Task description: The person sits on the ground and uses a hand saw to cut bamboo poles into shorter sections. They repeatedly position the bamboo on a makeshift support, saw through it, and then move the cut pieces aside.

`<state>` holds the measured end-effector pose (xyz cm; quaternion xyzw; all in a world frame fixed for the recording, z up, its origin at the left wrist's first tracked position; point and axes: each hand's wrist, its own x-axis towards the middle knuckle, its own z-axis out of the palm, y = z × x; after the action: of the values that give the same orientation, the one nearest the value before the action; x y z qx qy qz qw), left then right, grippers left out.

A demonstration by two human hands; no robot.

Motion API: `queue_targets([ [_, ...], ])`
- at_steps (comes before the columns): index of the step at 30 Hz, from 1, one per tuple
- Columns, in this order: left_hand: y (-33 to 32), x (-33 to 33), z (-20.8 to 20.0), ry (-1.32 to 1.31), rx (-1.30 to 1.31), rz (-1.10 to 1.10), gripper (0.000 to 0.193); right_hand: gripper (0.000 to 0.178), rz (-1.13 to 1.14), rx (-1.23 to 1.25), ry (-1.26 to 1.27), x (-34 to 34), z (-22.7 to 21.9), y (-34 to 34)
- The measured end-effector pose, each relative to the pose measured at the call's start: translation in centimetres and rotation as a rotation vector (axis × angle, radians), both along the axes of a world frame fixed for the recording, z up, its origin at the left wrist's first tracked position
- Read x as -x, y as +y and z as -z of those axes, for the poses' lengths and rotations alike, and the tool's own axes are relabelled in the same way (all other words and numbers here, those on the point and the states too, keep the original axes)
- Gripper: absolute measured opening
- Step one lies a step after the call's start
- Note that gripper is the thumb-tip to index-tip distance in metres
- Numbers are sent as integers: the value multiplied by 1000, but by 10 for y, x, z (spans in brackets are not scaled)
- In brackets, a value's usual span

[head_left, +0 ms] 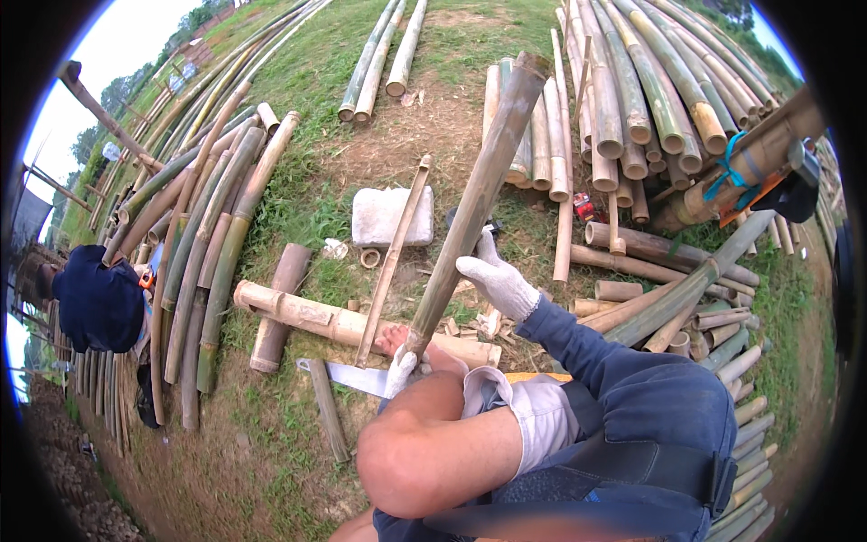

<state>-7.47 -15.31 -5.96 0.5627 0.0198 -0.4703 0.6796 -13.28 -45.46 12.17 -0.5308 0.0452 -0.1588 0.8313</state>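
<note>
Bamboo pole (478, 194), long and greenish-brown, leans up, base clasped in the white-gloved left hand (400, 371), seemingly for control, white-gloved right hand (502, 284) spread wide alongside!

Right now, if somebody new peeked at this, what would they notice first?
Probably the thick bamboo pole slanting up through the middle, with the white-gloved right hand next to it. Then perhaps the whitish block on the ground, left of that pole, and the big bamboo stack at the upper right.
</note>
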Motion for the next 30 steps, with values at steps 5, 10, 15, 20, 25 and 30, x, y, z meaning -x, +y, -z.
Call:
queue_targets([
  [5,4,1,-1,-24,11,-1,39,80,-30,95,-2,-3,12,10],
  [10,3,0,-2,-46,20,-6,40,85,-201,-120,290,-26,50,34],
  [15,0,-1,-9,-56,15,-8,40,83,100,240,404,-78,98,21],
  [20,-2,-4,-13,-67,3,13,40,78,262,363,645,-114,166,16],
  [25,-6,-5,-17,-73,-22,37,40,97,307,781,754,-102,192,11],
  [30,-11,-10,-18,-69,-40,60,40,90,292,881,640,-105,160,3],
])
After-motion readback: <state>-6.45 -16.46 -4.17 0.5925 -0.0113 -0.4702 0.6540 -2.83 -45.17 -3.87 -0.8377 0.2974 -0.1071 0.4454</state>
